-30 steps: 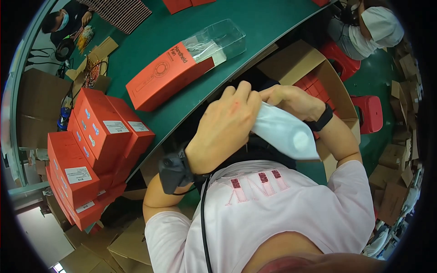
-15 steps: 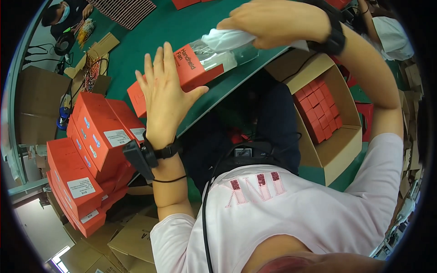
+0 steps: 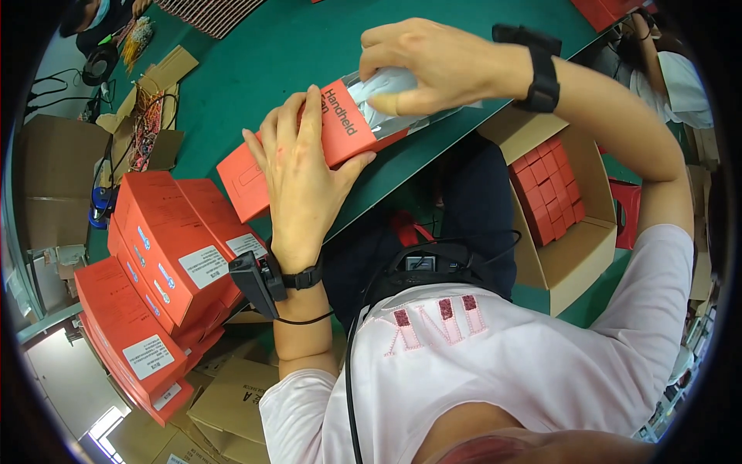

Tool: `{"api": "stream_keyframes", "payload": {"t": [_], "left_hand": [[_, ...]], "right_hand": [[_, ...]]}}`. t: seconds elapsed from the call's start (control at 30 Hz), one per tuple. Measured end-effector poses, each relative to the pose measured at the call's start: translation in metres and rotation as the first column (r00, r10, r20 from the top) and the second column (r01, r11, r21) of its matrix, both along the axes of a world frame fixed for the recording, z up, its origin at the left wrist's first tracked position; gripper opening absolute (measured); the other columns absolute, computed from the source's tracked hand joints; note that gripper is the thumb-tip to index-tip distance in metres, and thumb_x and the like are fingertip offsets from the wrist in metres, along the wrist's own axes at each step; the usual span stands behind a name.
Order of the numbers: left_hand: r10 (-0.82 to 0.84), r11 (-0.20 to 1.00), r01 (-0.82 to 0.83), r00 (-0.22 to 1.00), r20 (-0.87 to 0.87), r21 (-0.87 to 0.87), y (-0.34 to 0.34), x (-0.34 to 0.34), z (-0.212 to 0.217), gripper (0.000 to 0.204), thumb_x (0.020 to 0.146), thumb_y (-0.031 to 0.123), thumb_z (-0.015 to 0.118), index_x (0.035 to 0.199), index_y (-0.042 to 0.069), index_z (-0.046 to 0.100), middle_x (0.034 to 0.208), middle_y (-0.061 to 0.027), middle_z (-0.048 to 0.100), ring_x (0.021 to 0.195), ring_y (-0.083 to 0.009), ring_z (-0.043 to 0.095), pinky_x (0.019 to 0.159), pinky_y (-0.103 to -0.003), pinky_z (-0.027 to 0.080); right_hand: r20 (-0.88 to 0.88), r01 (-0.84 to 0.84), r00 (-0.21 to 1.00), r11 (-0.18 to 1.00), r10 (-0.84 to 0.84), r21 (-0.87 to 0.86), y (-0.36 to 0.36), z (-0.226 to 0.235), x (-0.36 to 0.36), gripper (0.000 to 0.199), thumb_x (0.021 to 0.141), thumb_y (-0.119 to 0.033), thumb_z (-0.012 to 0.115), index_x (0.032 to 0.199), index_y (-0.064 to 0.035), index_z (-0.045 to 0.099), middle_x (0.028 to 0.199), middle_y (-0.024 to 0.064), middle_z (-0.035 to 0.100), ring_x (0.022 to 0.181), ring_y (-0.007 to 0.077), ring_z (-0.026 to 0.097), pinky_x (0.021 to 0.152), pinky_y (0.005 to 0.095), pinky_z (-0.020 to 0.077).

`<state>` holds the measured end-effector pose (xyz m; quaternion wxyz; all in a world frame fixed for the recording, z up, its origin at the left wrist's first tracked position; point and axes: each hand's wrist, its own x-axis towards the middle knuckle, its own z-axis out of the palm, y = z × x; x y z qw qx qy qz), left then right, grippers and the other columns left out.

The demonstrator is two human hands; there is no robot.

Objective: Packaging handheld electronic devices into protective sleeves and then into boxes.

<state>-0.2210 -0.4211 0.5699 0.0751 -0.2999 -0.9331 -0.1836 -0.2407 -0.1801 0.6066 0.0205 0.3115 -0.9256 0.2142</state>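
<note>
A long red box [image 3: 357,141] lies slanted on the green table, with my left hand [image 3: 297,166] laid across its top. The fingers of that hand bend over the far side and its thumb rests by the near edge. Clear plastic packaging [image 3: 423,121] extends from the box's right end. A crumpled white plastic wrapper [image 3: 382,87] sits in it, and my right hand [image 3: 437,66] grips the wrapper with bent fingers and thumb. Whatever is inside the wrapper cannot be made out.
Red boxes [image 3: 166,240] are stacked at the left. A brown carton [image 3: 568,267] holding rows of red boxes stands right of my lap. Beyond the stack is an open carton [image 3: 166,143] with coloured wires. A person [image 3: 100,15] is at the far left, another [image 3: 684,85] at the right.
My right hand has come left and down with the white wrapper, closer to the red box. My left hand has shifted slightly right, its fingers now bent over the box.
</note>
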Motion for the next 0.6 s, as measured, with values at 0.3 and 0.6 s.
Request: {"api": "stream_keyframes", "payload": {"t": [0.3,0.6], "left_hand": [[-0.010,1.000,0.009,1.000,-0.013,-0.024,-0.001,0.002,0.001,0.095,0.067,0.027,0.091,0.146,0.002,0.046,0.142,-0.0131,0.048,0.132,-0.0359,0.043,0.113,-0.070,0.024],[-0.046,0.998,0.045,0.999,-0.018,-0.047,-0.004,-0.002,-0.002,0.093,0.071,0.031,0.088,0.148,0.002,0.043,0.143,-0.0159,0.047,0.135,-0.0369,0.042,0.114,-0.069,0.024]], "right_hand": [[-0.097,0.183,0.973,0.957,-0.209,-0.225,-0.002,-0.051,0.005,0.032,0.091,-0.025,0.069,0.116,-0.0048,0.063,0.120,0.0185,0.056,0.113,0.0372,0.055,0.098,0.0438,0.0455],[0.275,0.617,0.753,0.787,-0.598,0.023,0.068,-0.003,0.012,0.056,0.100,-0.048,0.055,0.111,0.0055,0.067,0.094,0.0205,0.066,0.093,0.0271,0.063,0.088,0.0348,0.0477]]}}
